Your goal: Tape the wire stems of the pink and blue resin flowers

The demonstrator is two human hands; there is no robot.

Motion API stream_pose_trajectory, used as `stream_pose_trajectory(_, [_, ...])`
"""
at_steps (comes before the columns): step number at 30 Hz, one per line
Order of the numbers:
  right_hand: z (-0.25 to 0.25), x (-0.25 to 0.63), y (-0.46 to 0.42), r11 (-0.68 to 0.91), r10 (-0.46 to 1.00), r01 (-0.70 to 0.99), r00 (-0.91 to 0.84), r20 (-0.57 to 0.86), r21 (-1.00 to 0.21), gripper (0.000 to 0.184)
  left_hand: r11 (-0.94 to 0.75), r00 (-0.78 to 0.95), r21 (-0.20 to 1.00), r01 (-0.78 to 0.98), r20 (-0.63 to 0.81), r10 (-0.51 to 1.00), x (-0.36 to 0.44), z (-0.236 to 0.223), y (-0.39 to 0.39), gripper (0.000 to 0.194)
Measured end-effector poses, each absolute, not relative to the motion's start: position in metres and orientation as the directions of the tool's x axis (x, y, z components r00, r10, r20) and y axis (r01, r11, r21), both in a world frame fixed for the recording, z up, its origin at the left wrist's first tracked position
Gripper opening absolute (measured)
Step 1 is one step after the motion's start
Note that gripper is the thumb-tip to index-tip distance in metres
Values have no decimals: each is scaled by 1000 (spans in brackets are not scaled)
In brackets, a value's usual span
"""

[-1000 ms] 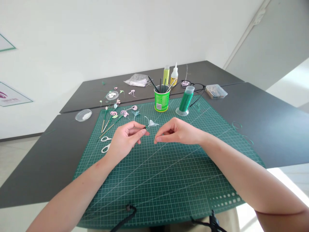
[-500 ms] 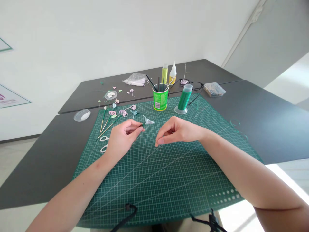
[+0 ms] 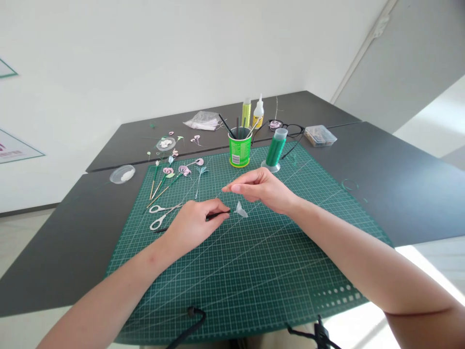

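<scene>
Low down, left hand (image 3: 199, 220) pinching a dark stick (image 3: 217, 214), right hand (image 3: 264, 189) nearby, partly curled, its hold unclear

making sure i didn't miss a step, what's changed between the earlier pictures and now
The left hand has moved toward the wearer and slightly right, carrying the pale-petalled flower with it and uncovering more of the scissors. The right hand has shifted left and farther from the wearer. No grasp or release shows. The green cup and green thread spool stayed put.
</scene>
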State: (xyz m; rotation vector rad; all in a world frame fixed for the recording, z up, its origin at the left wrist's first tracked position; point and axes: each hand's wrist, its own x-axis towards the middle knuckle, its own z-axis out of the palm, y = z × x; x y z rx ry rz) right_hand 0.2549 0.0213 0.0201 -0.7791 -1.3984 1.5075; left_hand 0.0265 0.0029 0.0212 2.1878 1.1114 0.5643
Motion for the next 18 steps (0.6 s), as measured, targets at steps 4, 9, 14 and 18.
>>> stream_pose_trajectory(4, [20,253,21,43,925,-181,-364,107,-983,24,-496,589,666,557,105,801,28,25,-2,9])
stream_pose_trajectory(9, [17,251,22,16,943,-117,-328,54,-993,25,-577,637,629,521,164,753,29,25,-4,10])
stream_pose_trajectory(14, [13,253,26,-38,962,-91,-273,-12,-995,31,-743,650,459,487,377,659,27,23,-5,9])
stream_pose_trajectory(18, [12,254,27,-44,961,-77,-275,-21,-996,32,-792,622,373,483,490,610,25,23,-6,9])
